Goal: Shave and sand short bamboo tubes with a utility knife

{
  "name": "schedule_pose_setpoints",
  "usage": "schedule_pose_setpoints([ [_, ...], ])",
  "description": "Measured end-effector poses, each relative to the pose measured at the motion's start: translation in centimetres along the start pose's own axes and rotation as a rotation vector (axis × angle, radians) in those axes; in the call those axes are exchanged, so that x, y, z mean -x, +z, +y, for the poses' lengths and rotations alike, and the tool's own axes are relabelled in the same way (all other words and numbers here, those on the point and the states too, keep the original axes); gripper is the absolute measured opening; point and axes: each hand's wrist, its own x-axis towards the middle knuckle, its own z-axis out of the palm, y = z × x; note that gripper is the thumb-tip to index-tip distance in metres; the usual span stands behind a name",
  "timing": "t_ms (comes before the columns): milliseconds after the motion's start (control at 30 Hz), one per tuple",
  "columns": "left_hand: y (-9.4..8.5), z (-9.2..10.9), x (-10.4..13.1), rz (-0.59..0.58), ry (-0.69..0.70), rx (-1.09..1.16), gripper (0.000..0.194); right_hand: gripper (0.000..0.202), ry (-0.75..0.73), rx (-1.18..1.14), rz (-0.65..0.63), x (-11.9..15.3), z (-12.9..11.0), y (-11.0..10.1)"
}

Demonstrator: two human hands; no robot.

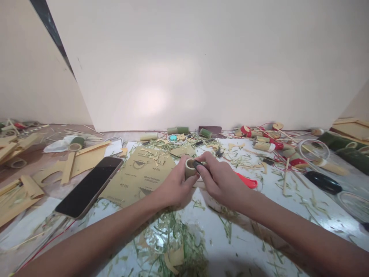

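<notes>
My left hand [177, 188] is closed round a short green bamboo tube [190, 167], with its open pale end facing up toward the camera. Close against it on the right, my right hand [216, 175] grips a small dark tool [197, 164] that touches the tube's rim. The tool's working end is hidden by the fingers and the tube. Beneath and left of my left hand lies tan sandpaper [129, 177]. A red object [248, 181] shows just past my right wrist.
A phone [90, 186] lies at the left beside cut wooden sheets [68, 169]. Green shavings [184, 238] litter the white sheet. Bamboo pieces [205, 133] stand along the pale wall. At the right are red string, clear tape [314, 150] and a black object [323, 182].
</notes>
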Motion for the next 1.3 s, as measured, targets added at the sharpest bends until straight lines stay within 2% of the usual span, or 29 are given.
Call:
schedule_pose_setpoints([
  [200,0.2,-0.3,-0.2,0.032,-0.002,0.054,0.02,0.007,0.029,-0.083,0.022,0.1,-0.3,0.8],
  [300,0.0,-0.5,-0.5,0.035,0.023,0.05,0.016,0.006,-0.028,-0.122,0.01,0.7,-0.9,1.5],
  [367,-0.3,-0.6,-0.6,0.036,0.013,0.069,0.019,0.005,-0.069,-0.166,0.076,0.9,-1.2,1.5],
  [467,-1.0,-0.5,-0.6,0.057,-0.073,0.129,0.024,0.01,-0.059,-0.279,0.188,0.7,-0.8,0.3],
  [500,-1.3,-0.4,-0.6,0.03,-0.112,0.162,0.027,0.014,-0.04,-0.311,0.192,0.5,-0.4,-0.4],
  [567,-1.8,0.0,-0.3,-0.116,-0.191,0.234,0.039,0.022,0.013,-0.346,0.159,0.1,0.6,-1.7],
  [633,-2.2,0.5,0.0,-0.144,-0.174,0.097,0.045,0.024,0.043,-0.325,0.118,-0.4,1.5,-2.8],
  [733,-2.7,1.5,0.0,-0.198,-0.057,-0.206,0.036,0.014,-0.024,-0.154,0.084,-0.9,2.5,-3.8],
  [833,-2.9,2.1,-0.6,-0.279,0.114,-0.473,0.032,0.013,-0.153,-0.037,0.057,-0.8,3.1,-3.7],
  [933,-2.8,1.6,-1.3,-0.277,0.19,-0.653,0.033,0.013,-0.181,-0.061,0.036,-0.5,3.8,-3.1],
  [1067,-2.5,0.4,-1.9,-0.273,0.291,-0.763,0.028,0.014,-0.086,-0.074,-0.047,-0.3,4.6,-2.1],
  [1133,-2.5,0.0,-2.1,-0.271,0.346,-0.807,0.027,0.022,-0.072,-0.023,-0.062,-0.4,5.0,-1.6],
  [1200,-2.4,-0.2,-2.1,-0.28,0.354,-0.826,0.026,0.03,-0.082,0.03,-0.066,-0.6,5.4,-1.2],
  [1300,-2.3,-0.3,-2.3,-0.284,0.333,-0.83,0.025,0.032,-0.131,0.068,-0.092,-0.6,5.9,-0.8],
])
